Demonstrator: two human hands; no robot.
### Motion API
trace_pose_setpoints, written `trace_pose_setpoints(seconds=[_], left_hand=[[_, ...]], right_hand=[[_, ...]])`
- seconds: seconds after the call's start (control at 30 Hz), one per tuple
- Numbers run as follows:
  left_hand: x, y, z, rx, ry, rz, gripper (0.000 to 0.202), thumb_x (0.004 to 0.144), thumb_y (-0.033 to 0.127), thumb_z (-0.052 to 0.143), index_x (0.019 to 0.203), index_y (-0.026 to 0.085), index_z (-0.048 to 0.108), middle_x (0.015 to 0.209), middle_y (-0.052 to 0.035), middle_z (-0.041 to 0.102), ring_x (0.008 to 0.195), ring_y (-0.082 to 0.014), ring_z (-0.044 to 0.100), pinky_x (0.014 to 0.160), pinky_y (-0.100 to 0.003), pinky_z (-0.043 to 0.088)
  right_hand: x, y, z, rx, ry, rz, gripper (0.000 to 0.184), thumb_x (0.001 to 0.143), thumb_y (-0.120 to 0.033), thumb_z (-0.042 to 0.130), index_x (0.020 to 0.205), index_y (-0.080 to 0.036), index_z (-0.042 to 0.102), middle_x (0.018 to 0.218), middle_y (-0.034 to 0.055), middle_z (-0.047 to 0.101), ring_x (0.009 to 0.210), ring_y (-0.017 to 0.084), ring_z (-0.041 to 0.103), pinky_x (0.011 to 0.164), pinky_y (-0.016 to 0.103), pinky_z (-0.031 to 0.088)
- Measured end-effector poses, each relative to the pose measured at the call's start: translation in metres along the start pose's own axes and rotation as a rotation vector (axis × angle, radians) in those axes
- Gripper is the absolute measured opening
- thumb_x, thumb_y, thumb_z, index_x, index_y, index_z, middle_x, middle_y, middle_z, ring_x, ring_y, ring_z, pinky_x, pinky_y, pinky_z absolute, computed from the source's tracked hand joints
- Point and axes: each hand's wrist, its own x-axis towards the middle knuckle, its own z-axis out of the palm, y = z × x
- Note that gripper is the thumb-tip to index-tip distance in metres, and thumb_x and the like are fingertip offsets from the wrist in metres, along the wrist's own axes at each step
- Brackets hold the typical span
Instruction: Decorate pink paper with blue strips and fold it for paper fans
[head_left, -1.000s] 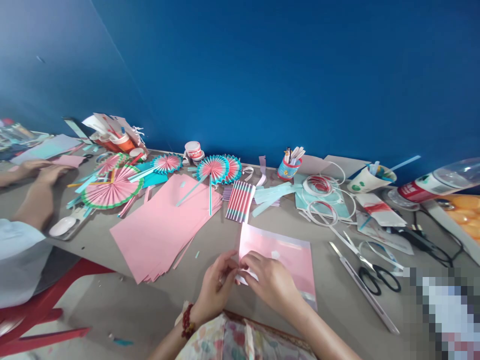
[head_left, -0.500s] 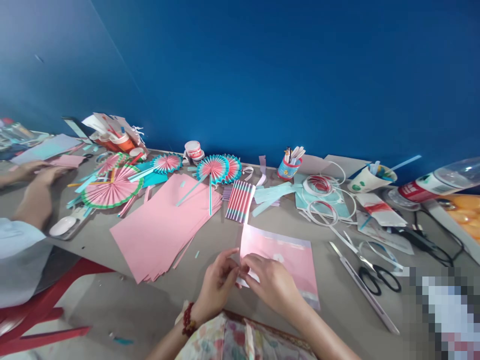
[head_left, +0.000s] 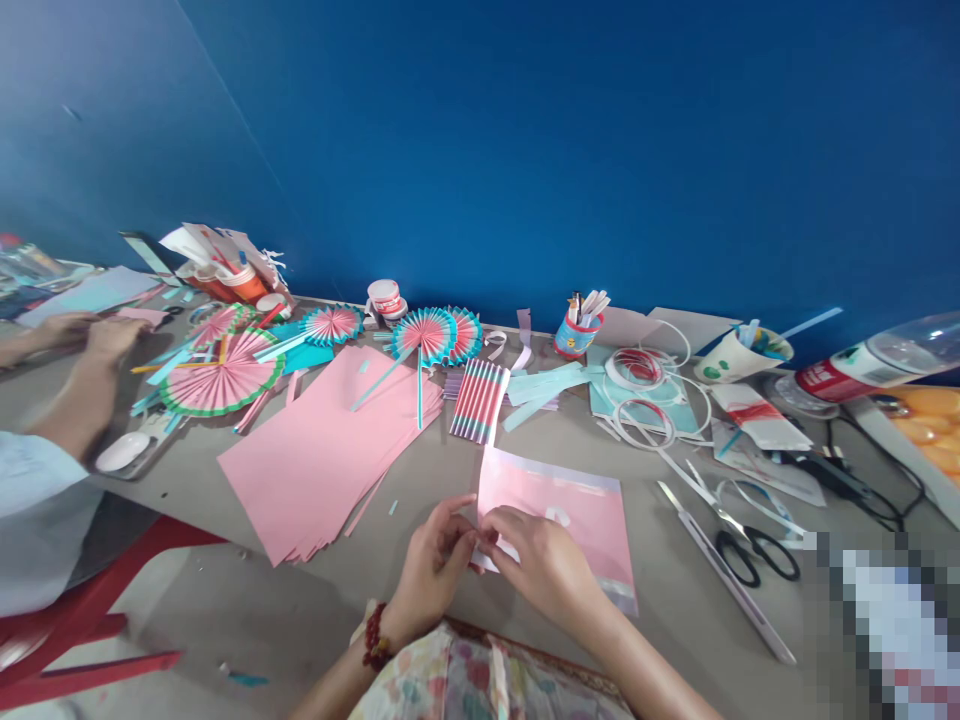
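A pink sheet of paper [head_left: 589, 530] with pale lilac edge strips lies before me, its left edge bent upward. At that edge, my left hand [head_left: 435, 560] has its thumb and fingertips closed on the paper near the lower left corner. My right hand [head_left: 536, 555] rests over the sheet's left part, pinching the same edge right beside the left fingertips. The exact grip is partly hidden behind the fingers. Just beyond the sheet sits a pleated pink, white and blue paper strip [head_left: 480, 402]. A stack of pink paper [head_left: 322, 450] lies to the left.
Scissors [head_left: 750, 550] and a craft knife [head_left: 727, 575] lie at right. Behind them are ribbon rolls [head_left: 641, 375], a paper cup [head_left: 742, 358] and a tipped bottle [head_left: 885, 360]. Folded paper fans [head_left: 225, 372] stand left, near another person's hands [head_left: 112, 335].
My hands stay at the sheet's left edge with almost no movement. At far left, the other person's hand and forearm have shifted slightly to the right.
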Motion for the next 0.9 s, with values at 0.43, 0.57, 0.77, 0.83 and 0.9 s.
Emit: trace_pose_setpoints(seconds=[0.43, 0.57, 0.77, 0.83, 0.9], left_hand=[[0.001, -0.001, -0.001, 0.032, -0.040, 0.052, 0.043, 0.095, 0.038, 0.053, 0.133, 0.020, 0.046, 0.090, -0.0044, 0.062, 0.081, -0.0170, 0.063, 0.072, -0.032, 0.058], [0.000, -0.003, -0.005, 0.167, -0.046, 0.105, 0.042, 0.096, 0.034, 0.051, 0.135, 0.020, 0.043, 0.091, -0.0044, 0.060, 0.077, -0.0152, 0.060, 0.072, -0.029, 0.054], [0.010, 0.026, -0.023, 0.583, -0.158, 0.439, 0.036, 0.097, 0.020, 0.042, 0.133, 0.021, 0.047, 0.094, -0.0076, 0.062, 0.085, -0.0194, 0.059, 0.079, -0.032, 0.050], [0.020, 0.041, -0.027, 0.744, -0.324, 0.636, 0.044, 0.096, 0.014, 0.040, 0.139, 0.021, 0.043, 0.095, -0.0089, 0.064, 0.088, -0.0213, 0.058, 0.081, -0.035, 0.050], [0.031, 0.056, -0.026, 0.926, -0.447, 0.777, 0.050, 0.095, 0.012, 0.038, 0.144, 0.022, 0.039, 0.102, -0.0105, 0.066, 0.093, -0.0229, 0.059, 0.086, -0.040, 0.049]], right_hand=[[0.001, 0.002, 0.001, -0.016, 0.018, 0.007, 0.017, 0.092, -0.021, 0.046, 0.091, -0.022, 0.064, 0.092, 0.0017, 0.071, 0.081, 0.016, 0.066, 0.066, 0.024, 0.040], [-0.002, 0.007, -0.010, -0.031, 0.069, -0.074, 0.019, 0.093, -0.020, 0.046, 0.094, -0.022, 0.065, 0.097, 0.0021, 0.072, 0.083, 0.015, 0.067, 0.069, 0.023, 0.043], [-0.028, 0.032, -0.072, -0.186, 0.378, 0.069, 0.023, 0.095, -0.035, 0.048, 0.108, -0.024, 0.064, 0.112, 0.0060, 0.070, 0.083, 0.017, 0.069, 0.067, 0.026, 0.050], [-0.036, 0.032, -0.089, -0.281, 0.412, 0.056, 0.037, 0.093, -0.038, 0.050, 0.128, -0.026, 0.055, 0.128, 0.0074, 0.063, 0.092, 0.020, 0.069, 0.067, 0.027, 0.052], [-0.040, 0.023, -0.099, -0.342, 0.371, -0.011, 0.055, 0.092, -0.039, 0.052, 0.144, -0.029, 0.040, 0.140, 0.0080, 0.055, 0.094, 0.021, 0.068, 0.065, 0.027, 0.052]])
